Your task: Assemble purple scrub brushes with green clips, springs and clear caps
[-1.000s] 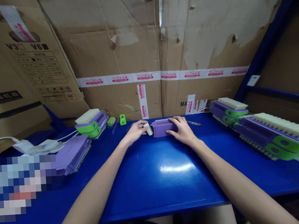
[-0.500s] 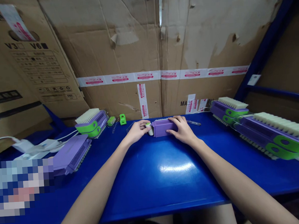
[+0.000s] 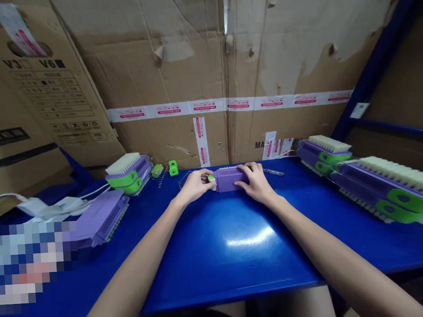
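Note:
A purple brush body (image 3: 230, 178) lies on the blue table (image 3: 238, 238) near the back wall. My right hand (image 3: 255, 182) rests on its right end and holds it down. My left hand (image 3: 195, 184) pinches a small white-and-green part (image 3: 211, 179) against the brush body's left end. Both arms reach straight forward from the near edge.
A finished purple-and-green brush (image 3: 128, 171) and small green parts (image 3: 173, 168) lie at the back left, purple bodies (image 3: 100, 218) and white cables (image 3: 38, 207) further left. A row of finished brushes (image 3: 378, 182) lines the right side. Cardboard boxes (image 3: 192, 73) wall the back.
My left hand has pushed the small white part rightward against the end of the purple brush body, and its green side now shows. My right hand stayed on the body.

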Demonstrator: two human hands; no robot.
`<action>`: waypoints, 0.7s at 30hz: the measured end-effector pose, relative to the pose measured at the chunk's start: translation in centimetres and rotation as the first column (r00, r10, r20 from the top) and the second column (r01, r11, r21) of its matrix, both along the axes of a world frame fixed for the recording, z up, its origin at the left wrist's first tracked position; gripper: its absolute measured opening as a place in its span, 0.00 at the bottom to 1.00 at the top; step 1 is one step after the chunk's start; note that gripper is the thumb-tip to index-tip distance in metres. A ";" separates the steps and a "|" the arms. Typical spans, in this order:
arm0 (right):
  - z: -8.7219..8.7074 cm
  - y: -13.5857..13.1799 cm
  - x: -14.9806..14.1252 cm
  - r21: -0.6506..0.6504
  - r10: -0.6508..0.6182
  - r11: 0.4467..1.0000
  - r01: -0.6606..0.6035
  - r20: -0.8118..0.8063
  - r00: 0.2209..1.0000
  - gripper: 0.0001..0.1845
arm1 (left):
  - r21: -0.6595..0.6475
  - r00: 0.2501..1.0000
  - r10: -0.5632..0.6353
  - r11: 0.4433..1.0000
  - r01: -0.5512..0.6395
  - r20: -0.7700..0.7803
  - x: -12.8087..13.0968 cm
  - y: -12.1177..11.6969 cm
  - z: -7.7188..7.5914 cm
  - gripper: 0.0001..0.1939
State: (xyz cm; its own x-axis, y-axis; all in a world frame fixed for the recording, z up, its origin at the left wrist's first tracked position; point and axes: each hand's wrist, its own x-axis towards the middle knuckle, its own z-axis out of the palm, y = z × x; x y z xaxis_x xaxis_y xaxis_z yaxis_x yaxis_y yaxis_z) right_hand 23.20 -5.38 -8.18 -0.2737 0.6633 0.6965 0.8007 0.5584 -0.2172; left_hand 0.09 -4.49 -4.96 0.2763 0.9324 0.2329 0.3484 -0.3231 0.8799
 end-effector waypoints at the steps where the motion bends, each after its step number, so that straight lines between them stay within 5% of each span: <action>1: 0.0 0.1 0.0 0.005 -0.001 1.000 0.001 -0.004 1.000 0.25 | 0.007 1.000 0.009 1.000 -0.009 -0.021 0.1 -0.1 0.1 0.17; 11: -0.4 0.3 0.2 0.043 0.013 0.999 -0.013 -0.006 1.000 0.24 | 0.085 0.997 -0.007 0.996 0.013 -0.071 -0.4 0.7 -0.8 0.18; 16: -0.6 0.5 0.3 0.071 0.010 0.997 -0.007 -0.046 0.999 0.24 | 0.012 0.994 -0.073 0.997 0.072 0.080 -0.2 0.8 -1.6 0.28; 21: -0.6 0.5 0.5 0.096 0.003 0.995 0.006 -0.095 0.995 0.20 | -0.159 0.956 -0.082 0.979 0.131 0.283 0.3 0.3 -1.5 0.22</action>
State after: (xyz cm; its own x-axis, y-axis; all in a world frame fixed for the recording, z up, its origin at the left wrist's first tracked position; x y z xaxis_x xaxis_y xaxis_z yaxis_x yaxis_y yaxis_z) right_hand 23.66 -4.93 -8.75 -0.2026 0.5921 0.7800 0.7798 0.5793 -0.2373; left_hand 0.34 -4.16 -6.46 0.3247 0.9338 0.1503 0.0585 -0.1785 0.9822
